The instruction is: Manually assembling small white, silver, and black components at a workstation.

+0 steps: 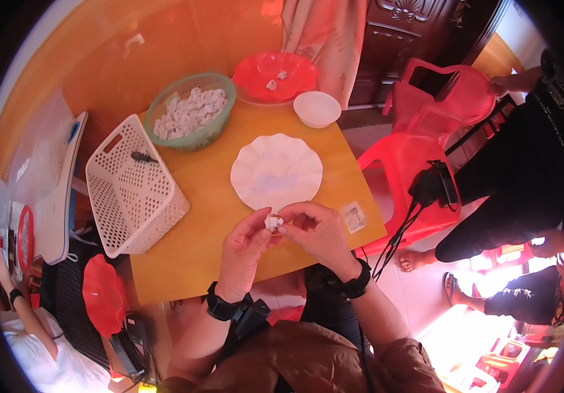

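A small white plastic piece [273, 223] is pinched between the fingertips of both hands, over the near edge of the table. My left hand [246, 245] grips it from the left with thumb and fingers. From the right, the thumb and forefinger of my right hand [318, 232] close on it too. Just beyond my hands lies a white scalloped plate [276, 147], with a faint bluish patch on its surface. Farther back on the left, a green basket [223, 124] holds a heap of similar-looking white pieces [190, 112].
A white perforated basket [164, 216] with a dark-handled tool [143, 157] stands left on the wooden table [203, 255]. At the back are a red scalloped dish [252, 72] with a few white bits and a white bowl [316, 110]. Red chairs [393, 154] and other people are nearby.
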The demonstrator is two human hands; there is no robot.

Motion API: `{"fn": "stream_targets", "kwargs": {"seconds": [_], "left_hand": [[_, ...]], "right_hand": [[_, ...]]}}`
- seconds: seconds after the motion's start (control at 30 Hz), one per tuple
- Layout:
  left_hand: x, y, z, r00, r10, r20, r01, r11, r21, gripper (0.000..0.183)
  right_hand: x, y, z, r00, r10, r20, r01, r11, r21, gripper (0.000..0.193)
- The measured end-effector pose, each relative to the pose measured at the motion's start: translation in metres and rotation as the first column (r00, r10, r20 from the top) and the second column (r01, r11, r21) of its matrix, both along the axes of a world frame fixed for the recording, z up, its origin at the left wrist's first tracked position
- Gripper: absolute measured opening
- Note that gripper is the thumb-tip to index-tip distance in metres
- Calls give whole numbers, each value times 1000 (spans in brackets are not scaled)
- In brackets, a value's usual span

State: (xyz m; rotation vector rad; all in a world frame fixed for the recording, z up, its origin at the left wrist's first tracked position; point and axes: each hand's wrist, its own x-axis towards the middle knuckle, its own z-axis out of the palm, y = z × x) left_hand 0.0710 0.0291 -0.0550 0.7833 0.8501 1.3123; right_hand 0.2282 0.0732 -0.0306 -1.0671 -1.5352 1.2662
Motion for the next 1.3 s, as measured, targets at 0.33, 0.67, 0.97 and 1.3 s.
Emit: {"fn": "stream_targets", "kwargs": {"seconds": [0.33, 0.67, 0.97, 1.3], "left_hand": [[17, 28, -6, 990, -77, -116, 77, 997, -6, 37], [24, 46, -8, 995, -95, -25, 93, 994, -52, 37], [28, 47, -10, 994, -31, -104, 30, 999, -12, 37], [23, 41, -18, 994, -20, -104, 26, 998, 51, 35]], "right_hand": [[21, 14, -2, 981, -139, 136, 112, 976, 188, 13], [29, 32, -9, 993, -118, -3, 118, 990, 83, 11], [31, 39, -27, 958, -53, -282, 22, 994, -111, 13], [28, 40, -22, 965, -23, -259, -27, 982, -186, 11]]}}
